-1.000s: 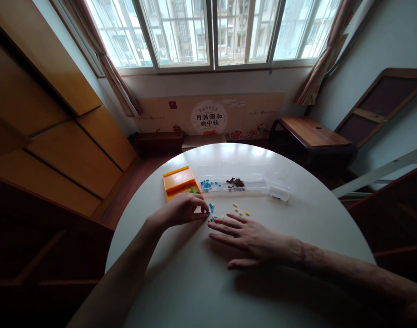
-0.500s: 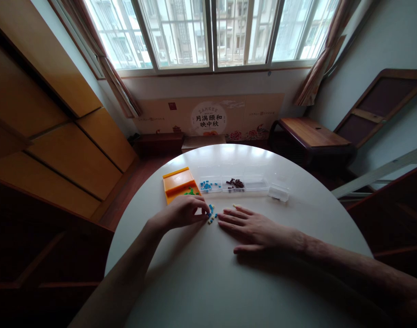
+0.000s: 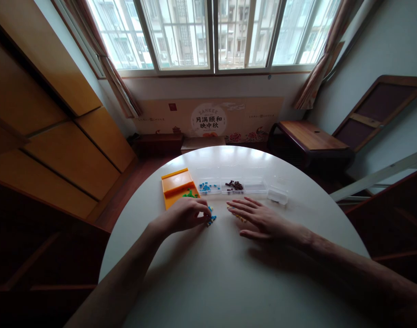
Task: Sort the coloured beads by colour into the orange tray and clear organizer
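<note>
My left hand (image 3: 184, 214) rests on the round white table (image 3: 229, 273) with its fingertips pinched at a small pile of blue pieces (image 3: 211, 219). My right hand (image 3: 263, 218) lies flat beside it, fingers stretched out and spread over a few yellow pieces (image 3: 238, 217), most of them hidden under the fingers. Just beyond the hands, an orange tray (image 3: 176, 184) holds green pieces (image 3: 188, 194). A row of clear compartments (image 3: 254, 186) holds blue pieces (image 3: 205, 186) and dark brown pieces (image 3: 234, 185).
A small clear box (image 3: 277, 196) sits at the right end of the row. Wooden cabinets (image 3: 58, 136) stand to the left, a low wooden table (image 3: 311, 134) behind on the right, and windows (image 3: 211, 32) fill the far wall.
My right hand slid forward and to the right across the table, now covering the yellow pieces. My left hand kept its pinch at the blue pile.
</note>
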Demonstrator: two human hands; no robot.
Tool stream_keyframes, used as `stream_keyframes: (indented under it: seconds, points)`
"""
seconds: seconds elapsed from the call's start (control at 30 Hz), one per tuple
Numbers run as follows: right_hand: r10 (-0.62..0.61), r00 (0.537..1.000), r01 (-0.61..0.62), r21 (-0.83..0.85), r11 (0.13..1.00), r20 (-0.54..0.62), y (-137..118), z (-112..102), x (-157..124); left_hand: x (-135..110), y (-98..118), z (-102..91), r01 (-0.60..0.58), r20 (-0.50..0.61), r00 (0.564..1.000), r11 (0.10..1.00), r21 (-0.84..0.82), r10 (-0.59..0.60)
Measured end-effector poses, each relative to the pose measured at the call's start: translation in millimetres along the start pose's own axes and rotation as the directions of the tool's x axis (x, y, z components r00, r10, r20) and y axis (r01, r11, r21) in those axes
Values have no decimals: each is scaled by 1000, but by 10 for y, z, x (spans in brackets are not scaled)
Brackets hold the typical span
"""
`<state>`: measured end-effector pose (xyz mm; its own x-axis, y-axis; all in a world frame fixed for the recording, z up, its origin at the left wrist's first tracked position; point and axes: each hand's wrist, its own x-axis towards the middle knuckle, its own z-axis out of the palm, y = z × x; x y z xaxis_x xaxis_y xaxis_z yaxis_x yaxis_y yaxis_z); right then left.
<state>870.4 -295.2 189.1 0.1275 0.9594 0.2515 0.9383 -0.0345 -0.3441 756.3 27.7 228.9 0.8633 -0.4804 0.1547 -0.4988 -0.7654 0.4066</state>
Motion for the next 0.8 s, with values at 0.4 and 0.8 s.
stream_keyframes:
  seconds: [0.4, 0.8]
  points:
    - [348, 898, -369, -32, 929, -271, 28, 96, -214, 32, -65, 141, -25, -62, 998, 998, 65, 29]
    - [309, 918, -295, 91, 951, -248, 25, 49, -161, 65, -67, 233, -71, -173, 980, 981, 182, 103]
